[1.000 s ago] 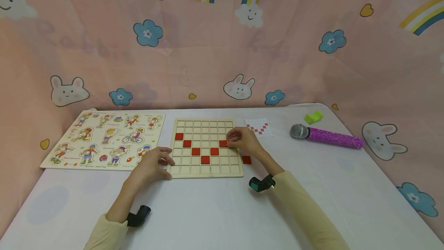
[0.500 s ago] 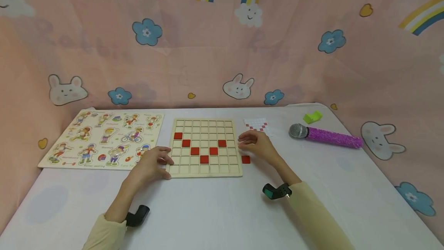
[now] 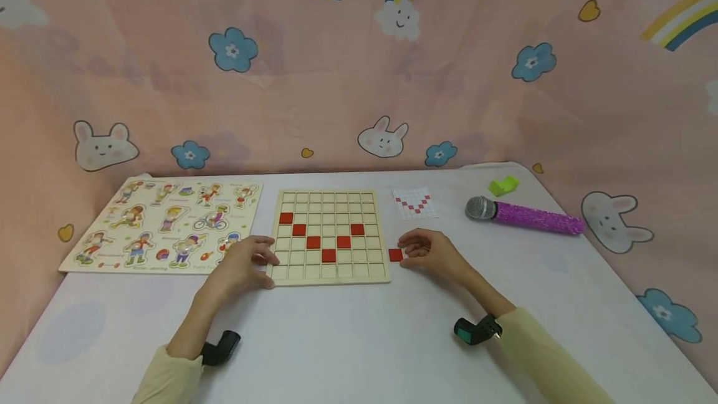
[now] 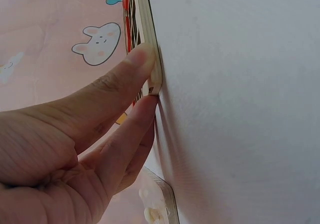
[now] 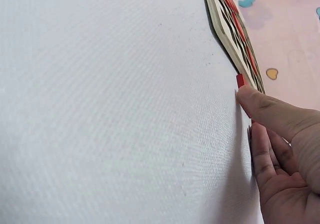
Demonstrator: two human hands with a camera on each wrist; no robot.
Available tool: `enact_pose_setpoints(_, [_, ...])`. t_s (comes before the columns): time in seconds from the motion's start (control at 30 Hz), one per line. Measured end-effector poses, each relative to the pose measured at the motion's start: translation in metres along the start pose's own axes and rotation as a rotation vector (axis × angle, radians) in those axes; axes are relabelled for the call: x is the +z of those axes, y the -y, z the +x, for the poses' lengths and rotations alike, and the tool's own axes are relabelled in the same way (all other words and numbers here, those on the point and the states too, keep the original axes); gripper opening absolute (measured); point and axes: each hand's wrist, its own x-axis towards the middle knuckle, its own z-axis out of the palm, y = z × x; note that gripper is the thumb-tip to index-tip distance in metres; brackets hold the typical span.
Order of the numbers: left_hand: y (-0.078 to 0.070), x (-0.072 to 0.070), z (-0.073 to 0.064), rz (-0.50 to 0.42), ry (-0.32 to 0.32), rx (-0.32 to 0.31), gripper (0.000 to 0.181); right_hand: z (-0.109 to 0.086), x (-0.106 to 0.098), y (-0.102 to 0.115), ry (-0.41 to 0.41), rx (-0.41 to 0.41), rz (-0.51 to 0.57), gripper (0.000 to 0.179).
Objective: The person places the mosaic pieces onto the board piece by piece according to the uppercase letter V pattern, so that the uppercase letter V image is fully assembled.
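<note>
A pale wooden grid board (image 3: 331, 273) lies in the middle of the table in the head view. Several red square tiles (image 3: 328, 255) sit in its cells in a V shape, with one arm shorter. My left hand (image 3: 238, 267) holds the board's near left corner between thumb and fingers, as the left wrist view also shows. One loose red tile (image 3: 395, 255) lies flat just beyond the board's right edge. Around it, my right hand (image 3: 434, 254) has its thumb on the near side and fingers on the far side; a firm pinch is not seen.
A pattern card (image 3: 415, 203) with a red V lies behind the loose tile. Left of the board is a picture puzzle (image 3: 168, 229). A purple microphone (image 3: 527, 217) and a green block (image 3: 503, 186) lie at the back right. A pink printed curtain (image 3: 314, 92) hangs behind.
My right hand has left a tile in the right arm of the V, drawn back rightward, and come down to the loose tile. The left hand stays on the board's corner.
</note>
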Motion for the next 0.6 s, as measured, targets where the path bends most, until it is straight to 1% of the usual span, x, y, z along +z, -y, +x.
enact_pose_setpoints(0.03, [0.0009, 0.0, 0.0004, 0.0, -0.001, 0.003, 0.026, 0.0001, 0.0004, 0.0005, -0.001, -0.007, -0.006, 0.038])
enact_pose_setpoints(0.07, [0.0024, 0.0007, 0.0006, 0.009, -0.015, 0.018, 0.026, 0.0005, 0.0007, 0.0011, -0.003, -0.012, -0.016, 0.037])
enact_pose_setpoints(0.2, [0.0022, 0.0001, 0.0003, 0.013, -0.016, 0.032, 0.027, 0.0006, 0.0006, 0.0071, -0.01, -0.04, -0.029, 0.032])
enact_pose_setpoints(0.27, [0.0011, -0.0003, -0.0002, 0.011, -0.018, 0.032, 0.027, 0.0011, -0.0005, 0.007, -0.009, -0.051, -0.025, 0.03])
enact_pose_setpoints(0.3, [-0.0002, -0.0012, -0.0003, 0.004, -0.003, 0.022, 0.027, 0.0012, -0.0014, 0.0069, -0.008, -0.052, -0.021, 0.029])
enact_pose_setpoints(0.33, [-0.0006, -0.0014, -0.0006, 0.003, -0.004, 0.023, 0.027, 0.0014, -0.0022, 0.0067, -0.009, -0.053, -0.016, 0.029])
enact_pose_setpoints(0.43, [-0.0007, -0.0019, -0.0001, 0.004, -0.001, 0.022, 0.026, 0.0031, -0.0047, 0.0028, -0.023, -0.035, -0.018, 0.029])
enact_pose_setpoints(0.6, [-0.0011, -0.0028, 0.0003, 0.011, 0.002, 0.02, 0.026, 0.0026, -0.0084, 0.0068, -0.088, 0.027, -0.003, 0.032])
